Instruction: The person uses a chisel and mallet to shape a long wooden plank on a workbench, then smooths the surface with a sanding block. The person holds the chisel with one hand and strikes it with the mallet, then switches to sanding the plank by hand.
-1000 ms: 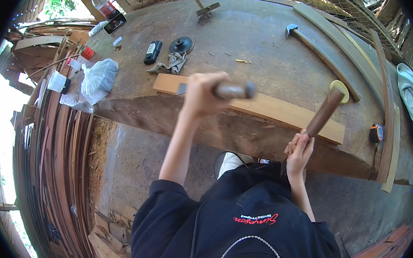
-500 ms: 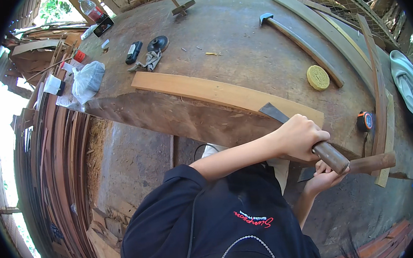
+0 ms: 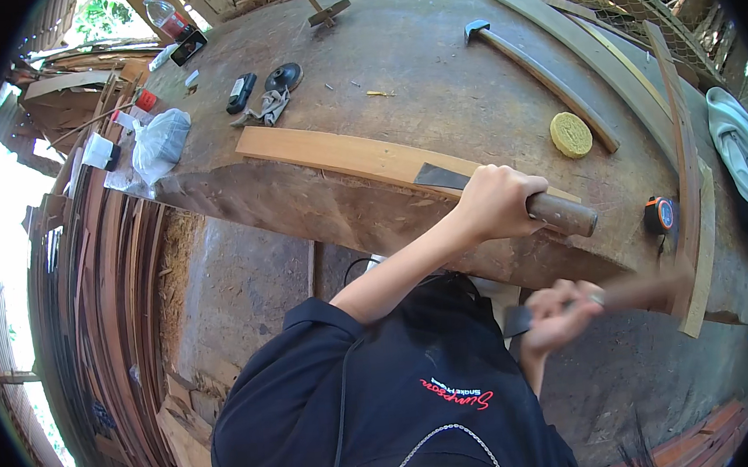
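My left hand (image 3: 494, 202) grips the wooden handle of a broad-bladed chisel (image 3: 440, 176). Its dark blade lies on the right end of a long pale plank (image 3: 324, 154), which rests along the front edge of a big wooden slab table (image 3: 432, 80). Below the table edge, my right hand (image 3: 556, 316) holds the brown handle of a wooden mallet (image 3: 642, 290). The mallet is blurred by motion and points to the right.
On the table are a yellow round disc (image 3: 570, 135), a long-handled hammer (image 3: 477, 30), a tape measure (image 3: 661, 213), curved wood strips (image 3: 605, 40), a plastic bag (image 3: 160, 136), a bottle (image 3: 165, 17) and a black grinder disc (image 3: 282, 76). Stacked wood strips (image 3: 105, 281) stand at the left.
My left hand swung the chisel from above the plank's left part to its right end. The mallet dropped from beside the table top to below its edge.
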`<state>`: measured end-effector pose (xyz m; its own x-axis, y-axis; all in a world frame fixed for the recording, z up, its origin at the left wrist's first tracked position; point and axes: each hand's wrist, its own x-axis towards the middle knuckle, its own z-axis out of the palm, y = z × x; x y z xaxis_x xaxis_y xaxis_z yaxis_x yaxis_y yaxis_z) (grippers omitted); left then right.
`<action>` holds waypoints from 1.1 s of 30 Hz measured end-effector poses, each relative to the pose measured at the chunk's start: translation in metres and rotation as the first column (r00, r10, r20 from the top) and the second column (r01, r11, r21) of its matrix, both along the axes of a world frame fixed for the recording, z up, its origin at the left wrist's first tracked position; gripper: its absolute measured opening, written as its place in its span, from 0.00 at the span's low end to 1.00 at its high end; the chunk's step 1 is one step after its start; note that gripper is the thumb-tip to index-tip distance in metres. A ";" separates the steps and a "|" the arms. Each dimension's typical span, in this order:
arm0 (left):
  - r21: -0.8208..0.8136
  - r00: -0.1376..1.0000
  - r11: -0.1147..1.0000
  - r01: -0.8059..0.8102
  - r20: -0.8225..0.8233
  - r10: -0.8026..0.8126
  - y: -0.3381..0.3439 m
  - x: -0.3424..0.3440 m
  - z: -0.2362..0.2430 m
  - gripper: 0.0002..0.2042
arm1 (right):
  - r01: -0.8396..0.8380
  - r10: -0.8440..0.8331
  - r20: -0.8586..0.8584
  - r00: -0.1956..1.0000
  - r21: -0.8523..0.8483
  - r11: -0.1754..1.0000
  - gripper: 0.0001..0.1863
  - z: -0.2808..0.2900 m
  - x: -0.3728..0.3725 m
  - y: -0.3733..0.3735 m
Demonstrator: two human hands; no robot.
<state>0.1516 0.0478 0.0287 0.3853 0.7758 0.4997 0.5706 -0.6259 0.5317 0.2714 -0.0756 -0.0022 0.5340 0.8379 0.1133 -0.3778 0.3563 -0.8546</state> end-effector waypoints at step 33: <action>0.029 0.963 0.964 -0.264 -0.041 0.265 0.021 -0.122 -0.012 0.08 | -0.284 0.312 0.266 0.912 -0.137 0.949 0.14 0.029 -0.047 0.026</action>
<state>0.0300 0.0686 0.0165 0.1899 0.8415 0.5058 0.7403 -0.4612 0.4892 0.2248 -0.0496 0.0264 0.2154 0.9671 0.1352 -0.1934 0.1780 -0.9649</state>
